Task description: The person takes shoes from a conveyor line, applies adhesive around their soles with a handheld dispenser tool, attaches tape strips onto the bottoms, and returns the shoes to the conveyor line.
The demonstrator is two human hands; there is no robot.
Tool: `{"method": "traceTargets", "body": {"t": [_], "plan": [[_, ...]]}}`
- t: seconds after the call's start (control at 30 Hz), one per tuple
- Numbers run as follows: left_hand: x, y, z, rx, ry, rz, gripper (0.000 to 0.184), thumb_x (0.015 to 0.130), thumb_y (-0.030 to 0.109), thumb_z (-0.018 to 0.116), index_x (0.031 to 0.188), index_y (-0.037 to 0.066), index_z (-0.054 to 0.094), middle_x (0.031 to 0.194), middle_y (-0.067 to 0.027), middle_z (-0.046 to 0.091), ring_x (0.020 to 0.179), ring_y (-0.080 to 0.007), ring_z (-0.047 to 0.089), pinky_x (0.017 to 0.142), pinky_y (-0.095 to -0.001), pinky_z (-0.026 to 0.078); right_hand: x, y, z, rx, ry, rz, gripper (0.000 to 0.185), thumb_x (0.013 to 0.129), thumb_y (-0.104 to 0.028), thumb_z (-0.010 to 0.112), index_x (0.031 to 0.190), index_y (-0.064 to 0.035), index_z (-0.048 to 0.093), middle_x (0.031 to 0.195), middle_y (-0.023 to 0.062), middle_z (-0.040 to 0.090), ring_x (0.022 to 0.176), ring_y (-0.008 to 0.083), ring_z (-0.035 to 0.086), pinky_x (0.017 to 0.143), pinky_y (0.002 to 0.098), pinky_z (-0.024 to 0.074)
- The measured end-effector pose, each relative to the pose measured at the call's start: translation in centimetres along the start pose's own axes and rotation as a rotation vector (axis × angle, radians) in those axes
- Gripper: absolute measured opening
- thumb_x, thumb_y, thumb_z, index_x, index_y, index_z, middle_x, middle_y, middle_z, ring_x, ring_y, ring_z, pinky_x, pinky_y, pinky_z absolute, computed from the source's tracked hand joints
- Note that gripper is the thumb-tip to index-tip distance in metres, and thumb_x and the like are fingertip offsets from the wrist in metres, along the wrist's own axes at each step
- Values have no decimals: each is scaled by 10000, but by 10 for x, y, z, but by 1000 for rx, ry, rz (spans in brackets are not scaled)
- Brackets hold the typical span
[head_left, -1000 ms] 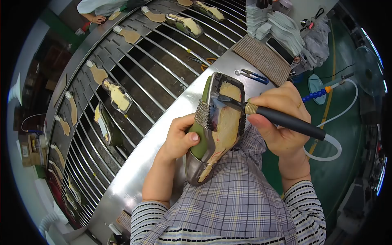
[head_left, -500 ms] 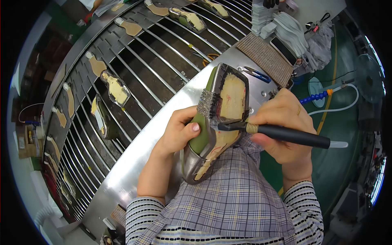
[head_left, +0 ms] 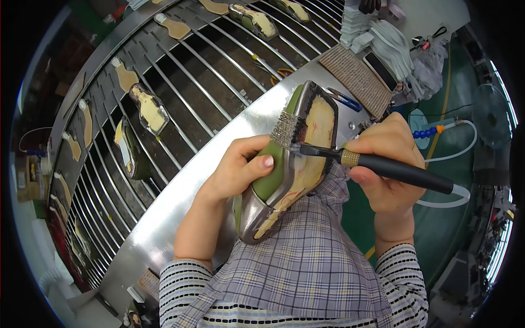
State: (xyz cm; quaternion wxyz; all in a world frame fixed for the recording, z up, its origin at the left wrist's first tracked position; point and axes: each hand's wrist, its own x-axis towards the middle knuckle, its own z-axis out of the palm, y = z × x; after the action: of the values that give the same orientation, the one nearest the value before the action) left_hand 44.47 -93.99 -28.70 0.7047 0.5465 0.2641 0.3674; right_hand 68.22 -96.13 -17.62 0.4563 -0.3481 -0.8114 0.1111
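My left hand grips a green shoe upper stretched over a last, its pale, unsoled underside turned toward me. A glittering beaded strap crosses the upper just above my thumb. In my closed right hand is a black-handled tool with a knurled brass collar and a flat dark metal head. That head lies across the shoe's underside, its tip at the inner edge below the strap. A whitish tube shows at the handle's rear end. The shoe's narrow end hangs over my checked apron.
A metal ledge borders a conveyor of steel rods to the left, carrying other lasted shoes and tan insoles. Blue-handled pliers, a woven board, a phone and stacked white pieces lie beyond.
The shoe has shifted slightly right at its wide end and tilted. The tool's head has moved up a little along the shoe's edge. Shoes on the conveyor appear shifted toward the upper left.
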Motion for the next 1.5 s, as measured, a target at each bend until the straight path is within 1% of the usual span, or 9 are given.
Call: {"method": "traceTargets", "body": {"t": [0.57, 0.63, 0.7, 0.77, 0.87, 0.93, 1.37, 1.4, 1.5], "plan": [[16, 25, 14, -99, 216, -3, 404, 957, 345, 495, 1074, -24, 612, 843, -16, 622, 757, -44, 536, 663, -202, 451, -13, -14, 6, -124, -94, 0, 284, 693, -145, 788, 915, -76, 624, 804, 22, 632, 641, 185, 543, 547, 276, 420], [18, 25, 14, -112, 248, -23, 419, 967, 359, 473, 1061, -25, 610, 856, -20, 625, 763, -45, 542, 673, -198, 450, -19, -16, 10, -201, -124, 17, 304, 783, -336, 722, 887, -72, 613, 762, 43, 586, 635, 197, 512, 584, 302, 398], [20, 24, 17, -154, 272, -18, 426, 968, 367, 467, 1059, -24, 607, 866, -21, 626, 763, -47, 545, 679, -197, 450, -21, -17, 11, -194, -134, 4, 293, 775, -316, 730, 892, -75, 612, 765, 36, 593, 637, 192, 515, 575, 298, 397], [21, 23, 19, -195, 296, -13, 433, 969, 375, 461, 1058, -23, 605, 877, -23, 628, 764, -49, 548, 685, -196, 450, -19, -18, 11, -71, -187, -31, 310, 685, -125, 788, 931, -62, 610, 823, 31, 613, 632, 185, 543, 526, 263, 429], [20, 21, 22, -196, 339, -10, 454, 972, 389, 445, 1087, -25, 591, 902, -35, 636, 781, -61, 569, 711, -197, 458, -22, -17, 11, -19, -202, -24, 315, 687, -132, 788, 938, -53, 614, 816, 28, 612, 632, 184, 547, 517, 261, 425], [20, 18, 22, -213, 336, -68, 562, 955, 460, 397, 1210, -28, 508, 1081, -140, 633, 956, -193, 635, 825, -294, 517, -20, -14, 10, -34, -173, -25, 312, 695, -145, 790, 938, -46, 621, 813, 29, 623, 634, 183, 549, 521, 258, 421], [31, 15, 27, -333, 407, -38, 511, 984, 403, 355, 1262, -14, 452, 1125, -186, 606, 941, -250, 652, 779, -337, 559, -27, -14, 13, 92, -192, 0, 291, 698, -140, 788, 915, -31, 627, 783, 39, 621, 596, 172, 540, 490, 251, 415], [31, 15, 27, -332, 413, -45, 511, 984, 402, 356, 1263, -15, 449, 1126, -188, 605, 941, -253, 653, 777, -340, 561, -35, -14, 14, 92, -222, 15, 270, 757, -225, 748, 934, -67, 619, 796, 21, 599, 627, 175, 520, 542, 284, 389], [33, 11, 26, -380, 419, -65, 508, 984, 399, 359, 1266, -14, 446, 1127, -189, 604, 937, -254, 655, 770, -340, 564, -40, -19, 12, 142, -290, 2, 273, 760, -228, 747, 941, -70, 618, 801, 14, 610, 630, 165, 526, 541, 278, 388]]}}
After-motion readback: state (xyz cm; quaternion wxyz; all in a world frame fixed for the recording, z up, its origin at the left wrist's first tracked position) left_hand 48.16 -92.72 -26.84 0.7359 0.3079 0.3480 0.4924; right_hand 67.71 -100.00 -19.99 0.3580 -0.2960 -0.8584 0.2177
